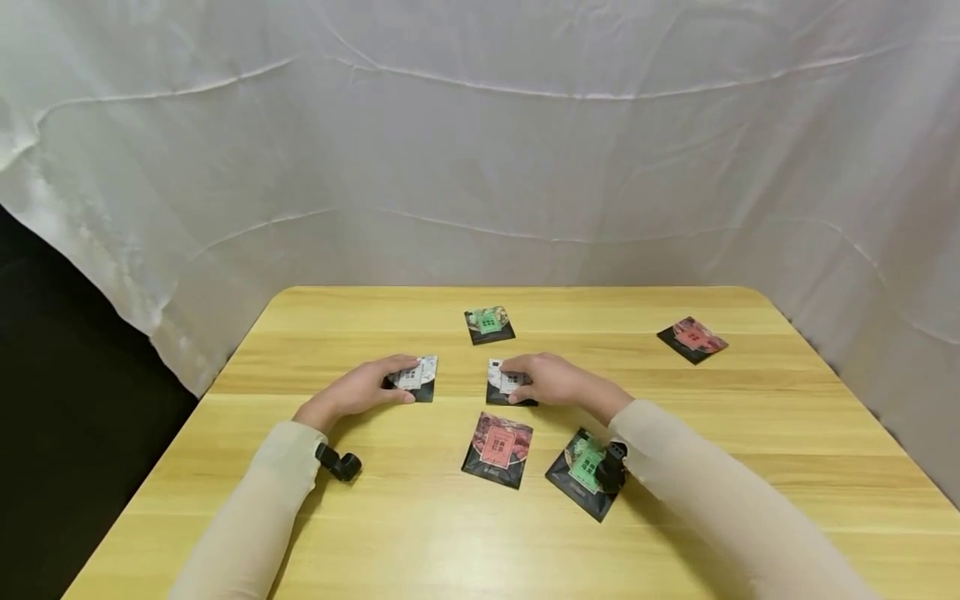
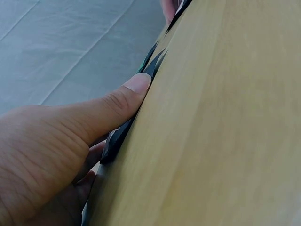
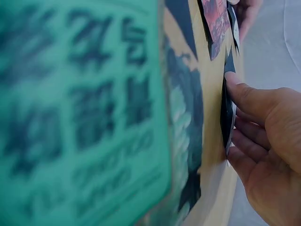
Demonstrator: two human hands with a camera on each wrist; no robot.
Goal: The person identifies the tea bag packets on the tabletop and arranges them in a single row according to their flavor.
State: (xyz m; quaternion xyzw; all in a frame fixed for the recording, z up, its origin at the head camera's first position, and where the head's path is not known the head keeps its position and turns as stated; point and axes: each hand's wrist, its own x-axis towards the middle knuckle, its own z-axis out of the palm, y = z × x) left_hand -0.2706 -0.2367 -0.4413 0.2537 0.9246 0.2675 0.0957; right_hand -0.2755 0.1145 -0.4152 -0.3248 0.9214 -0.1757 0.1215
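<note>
My left hand [image 1: 367, 386] holds a flat black sachet with a white label [image 1: 411, 377] at its edges, thumb on the near side and fingers on the far side. In the left wrist view the thumb [image 2: 137, 84] presses the edge of that sachet [image 2: 123, 136]. A matching white-labelled sachet [image 1: 504, 385] lies to the right, and my right hand [image 1: 555, 379] grips it between thumb and fingers. The right wrist view shows this sachet [image 3: 227, 110] edge-on, close to the tabletop. Part of each sachet is hidden under the fingers.
A green-labelled sachet [image 1: 489, 323] lies beyond the hands. Nearer are a red-labelled sachet [image 1: 497, 450] and another green-labelled one [image 1: 581, 475], partly under the right wrist camera. One more red-labelled sachet [image 1: 693, 339] lies far right. A pale curtain [image 1: 525, 167] hangs behind the wooden table [image 1: 420, 533].
</note>
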